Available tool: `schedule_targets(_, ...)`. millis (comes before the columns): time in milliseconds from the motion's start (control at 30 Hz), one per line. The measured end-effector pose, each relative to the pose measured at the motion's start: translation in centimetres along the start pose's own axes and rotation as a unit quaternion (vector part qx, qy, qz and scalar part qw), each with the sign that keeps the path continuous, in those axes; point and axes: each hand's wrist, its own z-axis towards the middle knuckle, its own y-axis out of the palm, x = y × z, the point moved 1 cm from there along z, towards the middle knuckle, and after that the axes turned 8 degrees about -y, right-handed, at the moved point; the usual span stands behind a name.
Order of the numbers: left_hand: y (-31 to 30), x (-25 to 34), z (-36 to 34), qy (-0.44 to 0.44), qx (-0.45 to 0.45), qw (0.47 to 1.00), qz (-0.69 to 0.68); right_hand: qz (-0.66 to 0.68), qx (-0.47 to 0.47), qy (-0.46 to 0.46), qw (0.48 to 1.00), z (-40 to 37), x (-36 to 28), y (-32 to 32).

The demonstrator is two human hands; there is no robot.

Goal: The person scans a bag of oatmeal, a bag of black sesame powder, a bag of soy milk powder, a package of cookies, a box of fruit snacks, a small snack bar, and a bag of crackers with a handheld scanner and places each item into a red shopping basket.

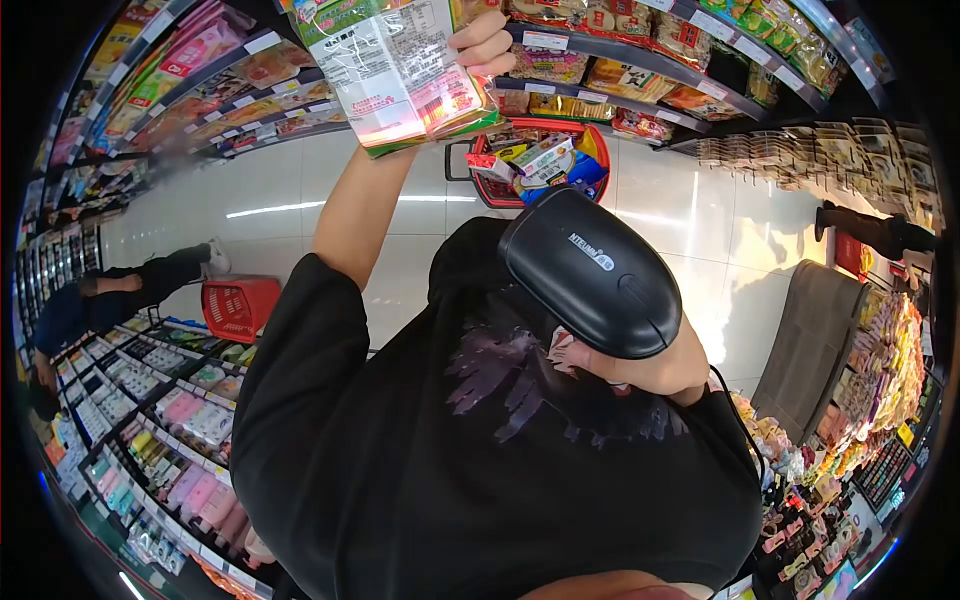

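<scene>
My left hand (484,45) is raised at the top of the head view, its fingers closed around the edge of a snack bag (395,70). The bag has green edges, a white printed back and a barcode near its lower right corner. In front of my chest, my right hand (655,370) grips a black barcode scanner (595,270). The scanner's rounded top faces up and hides its handle and most of the fingers. Beyond the scanner, on the floor, stands a red shopping basket (497,192) holding several boxes and packets.
Shelves of packaged food (600,75) curve across the far side. Racks of bottles and small goods (200,490) stand at left, near another person (120,290) and a second red basket (240,308). At right are a grey-brown bench (810,335), hanging accessories (870,370) and another person's leg (870,230).
</scene>
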Motion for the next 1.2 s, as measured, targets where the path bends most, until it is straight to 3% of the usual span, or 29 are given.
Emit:
schedule_targets(100, -0.2, 0.0, 0.0, 0.002, 0.001, 1.000, -0.006, 0.010, -0.017, 0.064, 0.998, -0.3, -0.3, -0.2)
schedule_targets(233, 0.0, -0.3, -0.2, 0.004, 0.030, 0.999, -0.042, 0.024, -0.008, 0.066, 0.997, -0.8, 0.1, -0.5)
schedule_targets(300, -0.1, -0.3, -0.3, 0.001, 0.028, 0.999, -0.027, 0.031, 0.013, 0.145, 0.989, -1.1, 0.3, -0.7)
schedule_targets(433, -0.3, -0.5, -0.3, -0.002, 0.049, 0.997, -0.058, 0.070, -0.007, 0.126, 0.990, -0.4, 0.1, -0.7)
schedule_targets(533, -1.1, -0.9, 0.1, -0.012, 0.059, 0.995, -0.085, 0.114, -0.018, 0.181, 0.977, -0.4, 0.5, -1.3)
schedule_targets(633, -2.6, -0.9, 1.3, -0.029, 0.006, 0.998, -0.050, 0.064, 0.003, 0.112, 0.992, -0.1, 1.0, -2.2)
schedule_targets(733, -5.9, -1.3, 2.9, -0.054, -0.040, 0.997, -0.031, 0.194, 0.072, 0.029, 0.978, 1.2, 2.8, -3.7)
schedule_targets(800, -10.5, -2.8, 3.3, -0.081, -0.133, 0.987, -0.050, 0.191, 0.126, 0.027, 0.973, 3.3, 5.1, -5.6)
schedule_targets(833, -12.3, -4.0, 3.1, -0.083, -0.132, 0.986, -0.053, 0.197, 0.163, 0.018, 0.967, 4.9, 7.0, -6.7)
schedule_targets(900, -16.0, -6.6, 2.2, -0.056, 0.017, 0.998, -0.038, 0.149, 0.243, 0.045, 0.957, 7.7, 13.4, -9.7)
schedule_targets(967, -16.1, -9.6, -0.6, -0.109, 0.339, 0.933, 0.044, 0.036, 0.308, 0.130, 0.942, 9.1, 22.0, -13.5)
schedule_targets(1033, -22.7, -14.6, -5.3, -0.115, 0.404, 0.897, -0.137, -0.028, 0.323, 0.179, 0.929, 8.3, 27.6, -16.0)
schedule_targets(1100, -23.8, -16.7, -7.5, -0.132, 0.280, 0.945, -0.106, 0.066, 0.374, 0.250, 0.891, 7.5, 30.0, -17.6)
schedule_targets(1133, -22.9, -18.1, -7.6, -0.134, 0.281, 0.944, -0.105, 0.070, 0.375, 0.249, 0.890, 7.2, 30.3, -17.9)
schedule_targets(1200, -22.0, -20.2, -6.1, 0.047, 0.351, 0.916, 0.186, 0.116, 0.372, 0.240, 0.889, 7.2, 30.0, -18.8)
